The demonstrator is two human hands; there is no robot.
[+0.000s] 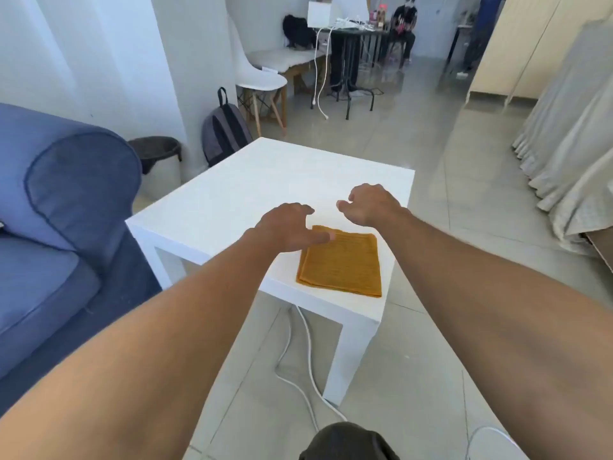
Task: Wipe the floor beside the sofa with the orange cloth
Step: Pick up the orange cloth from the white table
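An orange cloth (343, 262), folded flat into a square, lies on the near right corner of a low white table (232, 200). My left hand (288, 227) hovers over the cloth's far left corner, fingers spread, thumb pointing across the cloth. My right hand (370, 204) hangs just beyond the cloth's far edge with fingers loosely curled and nothing in it. The blue sofa (56, 207) stands to the left, its armrest close to the table. Pale floor tiles (272, 386) show between sofa and table.
White cables (306, 353) trail over the floor under the table's near corner. A bin (159, 157) and a grey backpack (222, 127) stand by the wall behind the sofa. White chairs, a dark desk and a seated person are at the back. Curtains (570, 161) hang on the right.
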